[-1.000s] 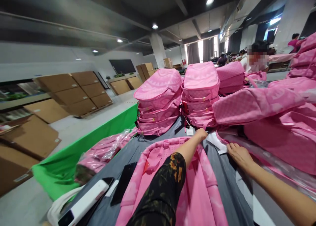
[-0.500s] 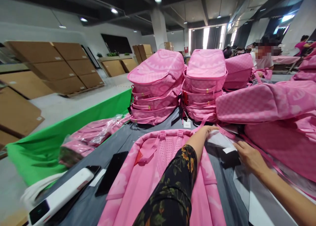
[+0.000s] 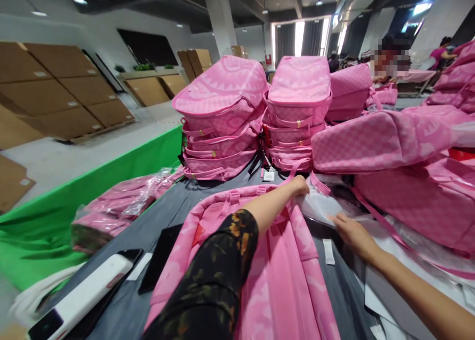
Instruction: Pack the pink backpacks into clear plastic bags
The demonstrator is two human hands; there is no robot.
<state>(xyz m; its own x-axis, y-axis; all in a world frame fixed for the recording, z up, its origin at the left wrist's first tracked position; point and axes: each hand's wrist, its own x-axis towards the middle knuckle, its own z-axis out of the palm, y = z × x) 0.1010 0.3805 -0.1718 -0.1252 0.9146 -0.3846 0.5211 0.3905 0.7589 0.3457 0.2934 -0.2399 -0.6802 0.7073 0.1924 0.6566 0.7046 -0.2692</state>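
Note:
A pink backpack lies with its straps upward in front of me, my left forearm reaching across it. Just past its top edge, my left hand is closed on a translucent plastic bag, beside a pink strap; its fingertips are partly hidden. My right hand pinches the bag's near edge, fingers together. Below that hand a small white slip lies on the dark cloth.
Stacks of pink backpacks stand behind, with another large pile at right. A white device and black tablet lie at left. Plastic-wrapped pink goods rest against a green sheet. A person is beyond.
My right hand has shifted left along the bag's edge. The small white slip, earlier beside its fingers, now shows flat on the cloth. My left hand stays by the bag; the view has tilted slightly.

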